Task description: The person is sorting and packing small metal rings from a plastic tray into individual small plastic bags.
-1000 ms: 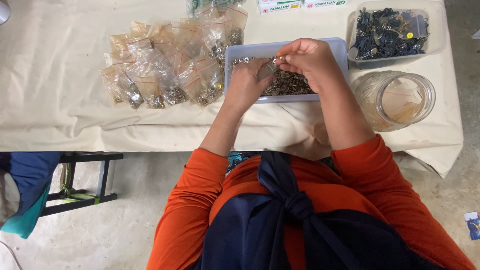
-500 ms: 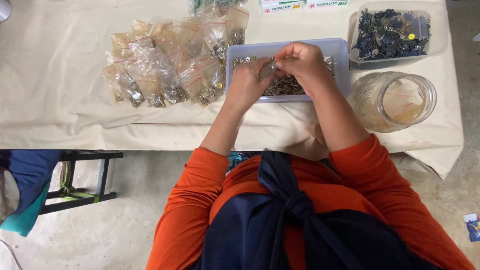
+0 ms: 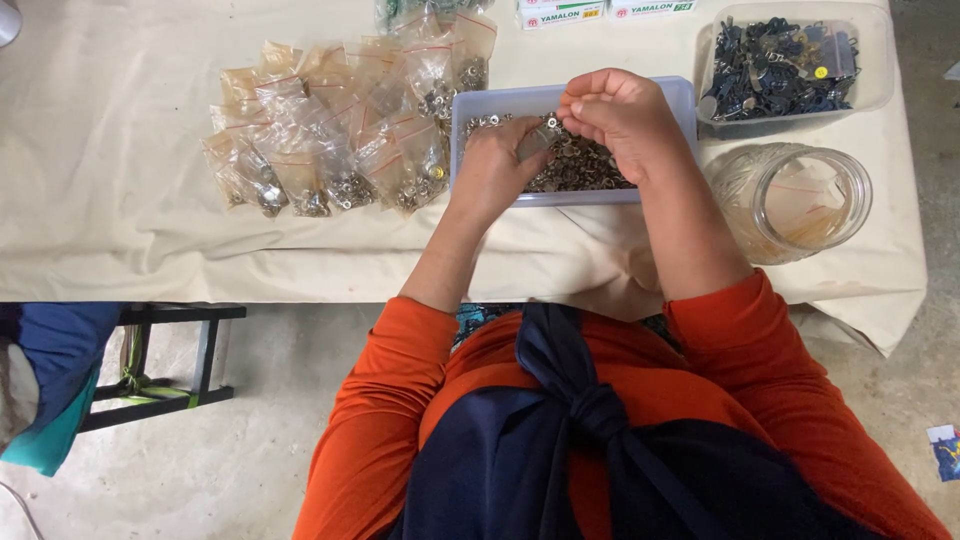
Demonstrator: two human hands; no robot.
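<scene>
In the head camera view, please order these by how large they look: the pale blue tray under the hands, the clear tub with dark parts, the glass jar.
1. Pale blue tray, partly hidden by the hands.
2. Clear tub of dark parts.
3. Glass jar, lying on its side.
The tub and jar look close in size, so their order is unsure.

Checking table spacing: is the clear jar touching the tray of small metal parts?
Apart. The head view shows a strip of bare cloth between the clear jar and the tray's right wall, beside the right hand's forearm.

A cream cloth covers the table above a bare concrete floor, beside a black stool.
</scene>
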